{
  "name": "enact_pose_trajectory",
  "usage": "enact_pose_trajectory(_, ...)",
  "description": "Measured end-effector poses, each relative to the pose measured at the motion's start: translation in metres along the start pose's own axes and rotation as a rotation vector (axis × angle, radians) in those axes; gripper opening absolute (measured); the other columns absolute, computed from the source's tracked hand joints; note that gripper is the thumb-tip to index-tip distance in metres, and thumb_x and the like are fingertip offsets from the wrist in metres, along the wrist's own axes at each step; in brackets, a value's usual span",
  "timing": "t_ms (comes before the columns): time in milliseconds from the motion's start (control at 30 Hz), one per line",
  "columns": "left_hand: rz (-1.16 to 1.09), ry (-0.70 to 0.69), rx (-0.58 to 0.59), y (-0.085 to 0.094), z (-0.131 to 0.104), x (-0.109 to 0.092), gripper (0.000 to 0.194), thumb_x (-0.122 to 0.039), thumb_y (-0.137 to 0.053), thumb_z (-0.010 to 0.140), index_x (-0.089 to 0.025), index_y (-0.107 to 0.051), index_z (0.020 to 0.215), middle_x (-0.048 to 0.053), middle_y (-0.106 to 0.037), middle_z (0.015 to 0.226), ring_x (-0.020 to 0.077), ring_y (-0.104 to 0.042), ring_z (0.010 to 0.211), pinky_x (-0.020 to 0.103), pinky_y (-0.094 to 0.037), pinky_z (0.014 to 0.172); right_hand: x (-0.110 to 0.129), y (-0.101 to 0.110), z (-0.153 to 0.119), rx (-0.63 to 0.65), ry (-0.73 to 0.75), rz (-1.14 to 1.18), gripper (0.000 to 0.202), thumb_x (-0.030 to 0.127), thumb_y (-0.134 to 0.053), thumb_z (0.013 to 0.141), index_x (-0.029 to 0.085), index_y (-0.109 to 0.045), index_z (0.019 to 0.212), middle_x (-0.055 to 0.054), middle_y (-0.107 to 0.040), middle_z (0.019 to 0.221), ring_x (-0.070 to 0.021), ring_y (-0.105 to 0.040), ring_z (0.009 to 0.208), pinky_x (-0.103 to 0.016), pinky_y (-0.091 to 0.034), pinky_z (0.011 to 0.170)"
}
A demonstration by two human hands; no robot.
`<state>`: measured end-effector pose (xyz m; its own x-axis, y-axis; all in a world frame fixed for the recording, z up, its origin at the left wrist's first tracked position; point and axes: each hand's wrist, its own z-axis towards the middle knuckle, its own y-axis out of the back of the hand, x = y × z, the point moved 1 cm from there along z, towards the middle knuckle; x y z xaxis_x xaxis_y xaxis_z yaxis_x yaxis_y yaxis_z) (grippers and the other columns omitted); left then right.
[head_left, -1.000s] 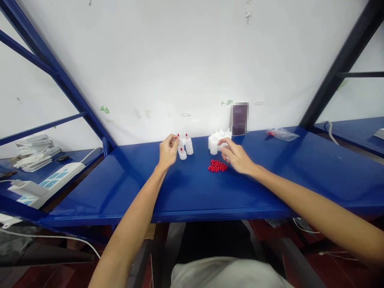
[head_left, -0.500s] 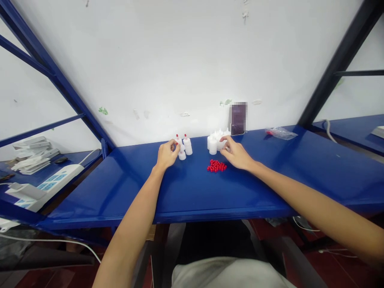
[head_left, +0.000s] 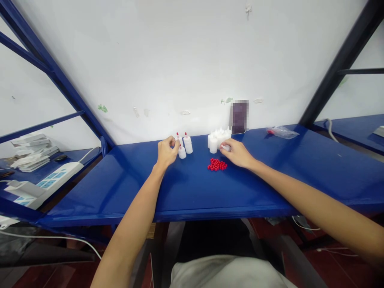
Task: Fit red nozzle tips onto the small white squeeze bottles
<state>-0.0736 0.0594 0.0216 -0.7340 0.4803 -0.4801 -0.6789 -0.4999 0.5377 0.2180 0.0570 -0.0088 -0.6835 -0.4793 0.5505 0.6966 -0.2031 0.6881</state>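
Three white bottles with red tips (head_left: 188,145) stand upright on the blue table (head_left: 186,192). My left hand (head_left: 168,152) is beside the front one, fingers bent near its red tip; whether it grips anything is unclear. To the right stands a cluster of several white bottles (head_left: 213,144). My right hand (head_left: 236,153) is closed on a white bottle at the cluster's front right, its pale nozzle tilted toward the left between the fingers. A pile of small red caps (head_left: 217,165) lies in front of the cluster.
A dark, blurred-out upright object (head_left: 239,116) leans on the wall behind the cluster. Farther right lies a clear plastic bag (head_left: 282,132) with something red in it. At the far left are a white power strip (head_left: 57,180) and stacked white papers (head_left: 31,154).
My right hand has closed on a white bottle, which now shows tilted between its fingers. My left fingers have shifted slightly off the front bottle, uncovering its red tip.
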Motion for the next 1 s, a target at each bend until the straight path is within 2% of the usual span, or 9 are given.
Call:
enact_pose_trajectory(100,-0.200,-0.014,-0.023,-0.004,-0.002,-0.014,0.038,-0.036,-0.053,0.086,-0.020,-0.033,0.058,-0.006,-0.029,0.055,0.0094,-0.026,0.053,0.025,-0.025,0.055,0.000,-0.001,0.001,-0.003,-0.003,-0.017,0.021,0.033,-0.054,0.086,0.017,-0.067,0.088,-0.010,-0.071,0.095,-0.0243,-0.062,0.083,-0.035,-0.044,0.077)
enact_pose_trajectory(233,-0.390,-0.020,0.131,-0.020,-0.012,-0.034,0.039,-0.039,-0.054,0.087,-0.019,-0.036,0.058,-0.006,-0.030,0.054,0.0087,-0.028,0.051,0.025,-0.024,0.052,0.001,0.001,-0.001,-0.012,0.016,0.024,0.025,0.037,-0.054,0.089,0.017,-0.068,0.095,-0.008,-0.072,0.095,-0.0229,-0.062,0.079,-0.035,-0.044,0.076)
enact_pose_trajectory(333,-0.336,-0.084,0.258,-0.032,-0.021,-0.044,0.035,-0.035,-0.053,0.089,-0.018,-0.042,0.060,-0.005,-0.035,0.056,0.0089,-0.032,0.053,0.025,-0.026,0.054,0.001,0.001,-0.001,-0.076,-0.002,0.081,0.026,0.038,-0.055,0.088,0.017,-0.069,0.097,-0.008,-0.070,0.098,-0.0232,-0.062,0.083,-0.038,-0.046,0.080)
enact_pose_trajectory(433,-0.235,-0.168,0.387,-0.040,-0.028,-0.048,0.032,-0.032,-0.051,0.091,-0.017,-0.047,0.063,-0.004,-0.041,0.057,0.0100,-0.037,0.055,0.025,-0.029,0.058,0.001,0.003,0.003,-0.139,-0.027,0.163,0.025,0.028,-0.059,0.081,0.018,-0.071,0.101,-0.010,-0.063,0.106,-0.0249,-0.062,0.094,-0.040,-0.051,0.084)
enact_pose_trajectory(533,-0.160,-0.188,0.480,-0.046,-0.031,-0.048,0.035,-0.033,-0.045,0.094,-0.017,-0.054,0.065,-0.001,-0.052,0.059,0.0136,-0.045,0.062,0.027,-0.034,0.063,0.003,0.006,0.013,-0.191,-0.007,0.268,0.033,0.021,-0.061,0.076,0.018,-0.071,0.107,-0.011,-0.056,0.113,-0.0261,-0.061,0.106,-0.041,-0.054,0.090)
enact_pose_trajectory(600,-0.134,-0.177,0.525,-0.048,-0.031,-0.047,0.039,-0.035,-0.042,0.096,-0.018,-0.059,0.066,0.001,-0.060,0.062,0.0171,-0.051,0.071,0.029,-0.037,0.070,0.007,0.009,0.023,-0.203,0.022,0.343,0.034,0.022,-0.063,0.078,0.019,-0.070,0.111,-0.010,-0.055,0.115,-0.0253,-0.062,0.106,-0.042,-0.055,0.093)
enact_pose_trajectory(733,-0.190,-0.119,0.533,-0.047,-0.027,-0.044,0.046,-0.038,-0.039,0.098,-0.019,-0.068,0.069,0.003,-0.069,0.067,0.0198,-0.057,0.081,0.031,-0.040,0.082,0.016,0.006,0.041,-0.209,0.066,0.376,0.035,0.028,-0.070,0.077,0.019,-0.071,0.111,-0.010,-0.059,0.114,-0.0258,-0.066,0.100,-0.045,-0.057,0.094)
enact_pose_trajectory(900,-0.281,-0.032,0.514,-0.041,-0.023,-0.040,0.047,-0.037,-0.044,0.095,-0.016,-0.070,0.061,0.004,-0.069,0.065,0.0159,-0.058,0.067,0.027,-0.043,0.070,0.016,-0.004,0.047,-0.214,0.128,0.176,0.033,0.029,-0.072,0.076,0.017,-0.072,0.107,-0.011,-0.064,0.105,-0.0269,-0.066,0.093,-0.049,-0.056,0.091)
enact_pose_trajectory(1000,-0.284,-0.046,0.546,-0.040,-0.025,-0.041,0.047,-0.034,-0.044,0.094,-0.016,-0.065,0.056,0.003,-0.067,0.061,0.0150,-0.057,0.066,0.027,-0.042,0.070,0.013,-0.005,0.044,-0.187,0.164,0.065,0.030,0.028,-0.071,0.078,0.019,-0.072,0.106,-0.010,-0.065,0.103,-0.0268,-0.066,0.091,-0.049,-0.055,0.087)
